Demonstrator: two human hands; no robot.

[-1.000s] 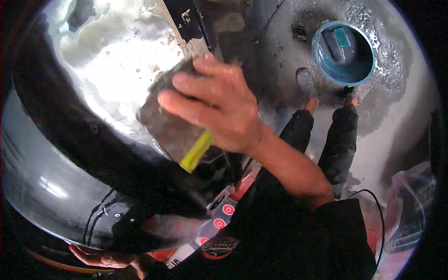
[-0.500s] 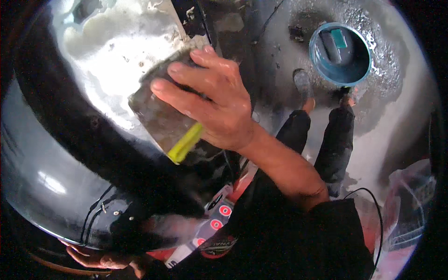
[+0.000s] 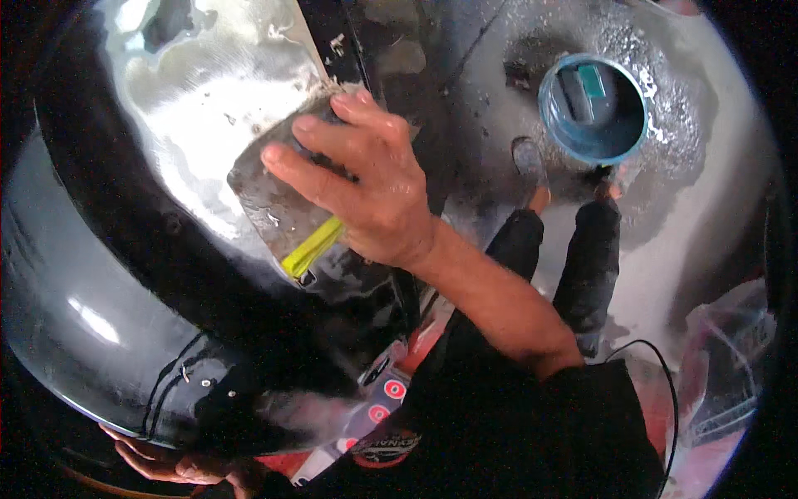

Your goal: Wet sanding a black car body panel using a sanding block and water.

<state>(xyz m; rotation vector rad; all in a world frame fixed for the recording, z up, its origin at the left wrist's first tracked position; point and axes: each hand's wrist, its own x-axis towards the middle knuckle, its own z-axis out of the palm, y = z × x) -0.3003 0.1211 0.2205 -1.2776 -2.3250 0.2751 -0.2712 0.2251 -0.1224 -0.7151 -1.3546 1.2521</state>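
My right hand (image 3: 370, 183) presses a wet grey-brown sheet of sandpaper (image 3: 270, 204) flat against a car body panel (image 3: 195, 125). Its fingers curl over the sheet, and a yellow-green strip (image 3: 312, 248) shows beside the palm at the lower edge. The panel has bare silvery metal with pale, cloudy patches, bordered by black paint. At the lower left, my left hand (image 3: 179, 466) rests along the lower rim of a glossy black curved body part (image 3: 91, 291). The fingers there are stretched out, partly in shadow, with nothing visible in them.
A blue-grey bucket (image 3: 545, 133) stands on the wet floor at the upper right, holding a green block (image 3: 591, 81) and a dark block. My feet are just below it. A black cable (image 3: 673, 391) and a clear plastic bag (image 3: 723, 358) lie at the lower right.
My right hand and the sandpaper have shifted slightly left, the yellow-green strip moving left and up. The bucket and my feet appear a little farther left and lower. My left hand stays nearly in place.
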